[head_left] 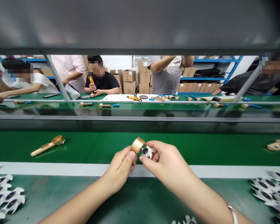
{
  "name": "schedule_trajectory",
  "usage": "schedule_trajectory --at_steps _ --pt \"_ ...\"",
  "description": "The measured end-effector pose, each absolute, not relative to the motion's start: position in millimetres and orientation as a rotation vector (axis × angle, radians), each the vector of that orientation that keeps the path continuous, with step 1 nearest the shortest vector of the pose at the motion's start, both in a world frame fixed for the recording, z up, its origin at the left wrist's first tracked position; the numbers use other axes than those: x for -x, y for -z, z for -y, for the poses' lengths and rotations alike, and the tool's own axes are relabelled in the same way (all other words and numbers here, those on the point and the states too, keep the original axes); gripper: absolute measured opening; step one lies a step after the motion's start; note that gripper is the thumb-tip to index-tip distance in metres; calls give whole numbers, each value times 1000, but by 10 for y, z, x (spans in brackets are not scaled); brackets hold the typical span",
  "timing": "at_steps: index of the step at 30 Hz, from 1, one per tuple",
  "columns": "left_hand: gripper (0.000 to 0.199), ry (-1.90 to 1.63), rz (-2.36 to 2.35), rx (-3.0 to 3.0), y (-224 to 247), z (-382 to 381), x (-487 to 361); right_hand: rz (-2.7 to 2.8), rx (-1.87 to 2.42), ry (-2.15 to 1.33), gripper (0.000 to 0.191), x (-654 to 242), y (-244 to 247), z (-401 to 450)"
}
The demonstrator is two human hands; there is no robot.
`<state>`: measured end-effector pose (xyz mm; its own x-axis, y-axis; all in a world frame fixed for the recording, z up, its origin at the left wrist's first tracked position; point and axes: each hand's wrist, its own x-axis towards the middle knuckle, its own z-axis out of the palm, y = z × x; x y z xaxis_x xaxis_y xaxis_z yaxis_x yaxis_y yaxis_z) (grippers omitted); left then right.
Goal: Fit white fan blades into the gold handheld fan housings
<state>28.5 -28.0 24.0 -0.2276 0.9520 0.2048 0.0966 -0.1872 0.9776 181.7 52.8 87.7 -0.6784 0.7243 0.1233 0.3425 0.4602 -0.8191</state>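
Note:
My left hand [122, 168] grips a gold ring-shaped housing [137, 145] above the belt's near side, thumb and fingers closed on its lower edge. Any handle on that housing is hidden by the hand. Between the thumb and fingers of my right hand [162, 155] is a white fan wheel [147, 151] with a dark round centre and curved blades. The wheel is held right beside the housing's open side; whether they touch I cannot tell. On the green belt to the left lies a gold piece with a ring head and long handle [48, 145].
White fan wheels are heaped at the left [7, 194] and right [272, 189], with a few more [185, 220] at the bottom edge. Another gold piece [277, 145] lies on the belt at right. A grey shelf [140, 26] hangs overhead. Several co-workers sit or stand across the line.

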Motion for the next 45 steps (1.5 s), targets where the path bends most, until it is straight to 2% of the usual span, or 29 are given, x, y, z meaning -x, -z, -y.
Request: schedule_trajectory --at_steps 9,22,24,28,31,35,41,45 --pt "34 -1373 -1479 -1538 -211 319 -235 2286 831 -963 6 -1835 -912 -517" --pt "28 -1315 -1625 -1819 -319 312 -216 2326 812 -803 16 -1844 -887 -455" --pt "28 -1329 -1615 -1814 -307 303 -216 2319 784 -829 21 -1852 -874 -454" --pt "34 -1365 -1557 -1742 -252 297 -224 2290 776 -875 42 -1856 -828 -485" --pt "32 -1352 -1565 -1761 -234 303 -227 2310 755 -887 47 -1852 -805 -511" --pt "30 -1297 -1575 -1851 -232 305 -232 2302 795 -1088 48 -1858 -808 -546" --pt "31 -1330 -1517 -1940 -226 309 -229 2010 750 -1817 48 -1883 -888 -652" --pt "36 -1295 -1574 -1863 -251 295 -193 1860 678 -2036 54 -1869 -910 -679"
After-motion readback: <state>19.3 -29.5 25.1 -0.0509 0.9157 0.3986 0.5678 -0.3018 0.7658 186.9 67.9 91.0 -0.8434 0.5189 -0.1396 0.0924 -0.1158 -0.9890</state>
